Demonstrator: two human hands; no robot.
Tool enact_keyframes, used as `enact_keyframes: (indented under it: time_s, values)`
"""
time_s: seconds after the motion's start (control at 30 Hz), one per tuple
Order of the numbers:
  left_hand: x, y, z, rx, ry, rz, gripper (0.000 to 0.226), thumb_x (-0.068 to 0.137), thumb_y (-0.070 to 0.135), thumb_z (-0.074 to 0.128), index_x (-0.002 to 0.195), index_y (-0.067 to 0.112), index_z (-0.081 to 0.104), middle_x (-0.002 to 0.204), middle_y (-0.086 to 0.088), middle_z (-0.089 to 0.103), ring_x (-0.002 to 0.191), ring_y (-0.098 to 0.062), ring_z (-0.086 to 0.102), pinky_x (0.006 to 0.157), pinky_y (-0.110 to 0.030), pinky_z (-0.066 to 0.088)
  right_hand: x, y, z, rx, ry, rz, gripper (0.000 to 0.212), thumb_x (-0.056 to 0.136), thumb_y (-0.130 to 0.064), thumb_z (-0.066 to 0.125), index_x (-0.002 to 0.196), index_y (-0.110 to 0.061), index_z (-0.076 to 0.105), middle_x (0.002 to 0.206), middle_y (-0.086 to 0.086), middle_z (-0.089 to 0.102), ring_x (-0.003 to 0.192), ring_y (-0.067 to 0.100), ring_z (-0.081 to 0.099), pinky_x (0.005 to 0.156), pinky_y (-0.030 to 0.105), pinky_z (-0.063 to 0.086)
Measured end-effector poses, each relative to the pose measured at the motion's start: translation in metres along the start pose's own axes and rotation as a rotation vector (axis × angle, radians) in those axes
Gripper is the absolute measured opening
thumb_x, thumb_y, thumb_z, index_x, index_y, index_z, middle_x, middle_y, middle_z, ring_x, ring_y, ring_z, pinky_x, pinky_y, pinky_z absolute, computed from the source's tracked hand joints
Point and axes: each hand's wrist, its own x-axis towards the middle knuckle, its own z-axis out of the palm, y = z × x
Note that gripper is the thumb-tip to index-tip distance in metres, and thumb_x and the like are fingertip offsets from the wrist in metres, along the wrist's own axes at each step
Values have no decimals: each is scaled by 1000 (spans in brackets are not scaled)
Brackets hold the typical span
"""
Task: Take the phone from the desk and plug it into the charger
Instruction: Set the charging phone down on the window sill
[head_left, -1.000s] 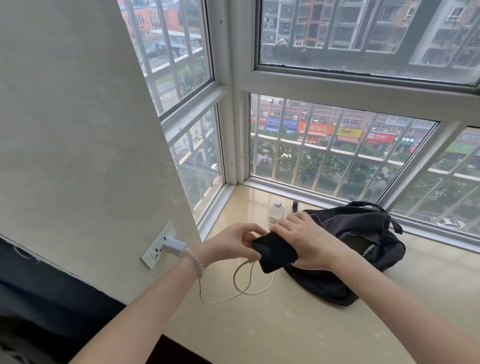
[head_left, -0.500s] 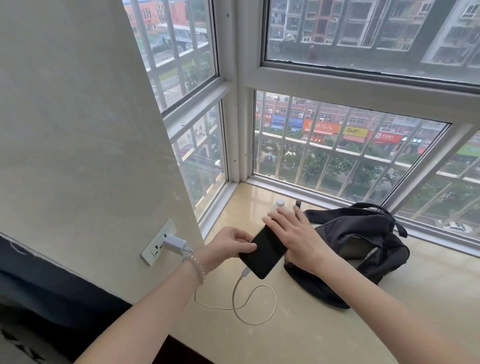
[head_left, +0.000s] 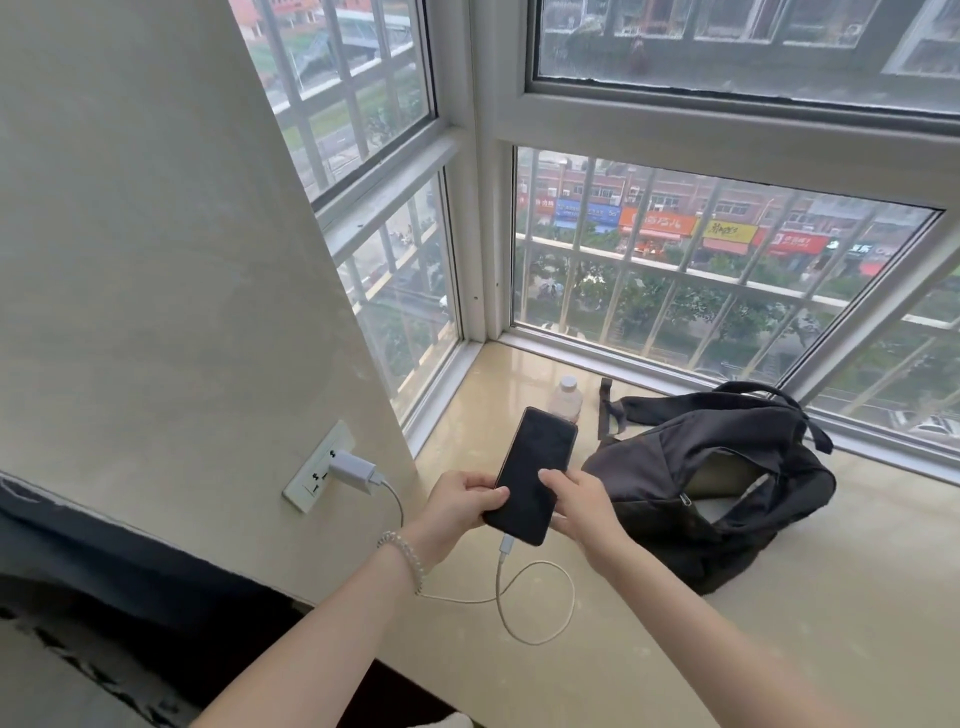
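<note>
A black phone (head_left: 535, 467) with a dark screen faces up above the beige sill, held at its near end by both hands. My left hand (head_left: 457, 506) grips its left edge and my right hand (head_left: 576, 501) grips its right edge, thumb on the screen. A white cable (head_left: 540, 597) is plugged into the phone's bottom end, loops over the sill and runs to a white charger (head_left: 353, 470) seated in the wall socket (head_left: 311, 475).
A black backpack (head_left: 717, 478), unzipped, lies on the beige window sill (head_left: 779, 623) just right of my hands. A small clear bottle (head_left: 566, 397) stands behind the phone. Barred windows close the far side and the left; a plastered wall is at left.
The phone has turned from tilted to screen up and lengthwise away from me. My right hand slid from on top of the phone to its right edge. The cable loop dropped lower.
</note>
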Motion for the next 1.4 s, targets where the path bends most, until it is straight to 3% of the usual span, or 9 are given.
enact_keyframes:
  time_s: [0.2, 0.37, 0.57, 0.73, 0.9, 1.03, 1.13, 1.23, 1.4]
  values:
    - [4, -6, 2, -24, 38, -41, 17, 87, 0, 60, 102, -8, 63, 89, -16, 66, 76, -20, 64, 67, -24, 55, 11, 4, 4, 229, -20, 50, 17, 99, -13, 43, 95, -20, 58, 96, 4, 70, 88, 23, 69, 63, 36, 60]
    - [12, -22, -5, 55, 96, -65, 13, 87, 5, 62, 99, -1, 64, 89, -16, 68, 80, -24, 64, 73, -31, 53, 24, 15, 0, 122, -112, 39, 22, 100, -11, 39, 108, -9, 60, 98, 8, 72, 86, 22, 72, 64, 33, 60]
    - [34, -49, -19, 155, 237, -98, 9, 84, 5, 63, 84, 14, 65, 82, -10, 66, 76, -20, 61, 70, -28, 48, 52, 31, 14, 12, -107, 64, 22, 98, -6, 43, 97, -10, 65, 88, 4, 72, 78, 18, 72, 59, 23, 57]
    - [53, -76, -32, 203, 348, -180, 10, 83, 10, 65, 92, 8, 69, 82, -2, 67, 74, -14, 59, 67, -21, 47, 84, 53, 31, -36, -96, 92, 24, 95, -1, 46, 86, -12, 66, 84, 5, 70, 78, 23, 68, 71, 29, 59]
    - [80, -113, -45, 157, 422, -253, 10, 85, 8, 62, 84, 17, 67, 77, 3, 68, 69, -11, 61, 57, -15, 46, 127, 84, 48, -81, -26, 119, 20, 92, 4, 52, 81, -5, 67, 76, 9, 67, 66, 18, 64, 52, 17, 55]
    - [105, -138, -53, 154, 449, -281, 13, 86, 3, 58, 88, 12, 66, 84, -4, 68, 75, -17, 61, 66, -23, 47, 165, 116, 60, -99, 46, 146, 18, 89, 4, 56, 77, -4, 68, 82, 14, 66, 69, 25, 63, 66, 31, 58]
    - [127, -163, -60, 171, 457, -298, 16, 86, 1, 56, 88, 13, 65, 83, -3, 67, 74, -16, 60, 60, -16, 45, 194, 147, 68, -76, 118, 178, 11, 87, 5, 58, 86, 10, 68, 84, 16, 66, 77, 23, 60, 80, 43, 56]
    - [143, -183, -64, 206, 494, -313, 18, 85, -1, 54, 91, 10, 66, 83, -3, 66, 74, -17, 58, 52, -8, 40, 213, 173, 76, -26, 203, 233, 9, 85, 5, 61, 86, 8, 69, 83, 14, 65, 77, 22, 59, 81, 44, 56]
    - [158, -208, -64, 261, 546, -350, 20, 88, 1, 53, 100, 7, 68, 88, -1, 67, 81, -18, 60, 67, -20, 39, 231, 204, 84, -35, 313, 293, 14, 82, 0, 67, 95, 0, 72, 82, 10, 69, 68, 22, 65, 75, 39, 57]
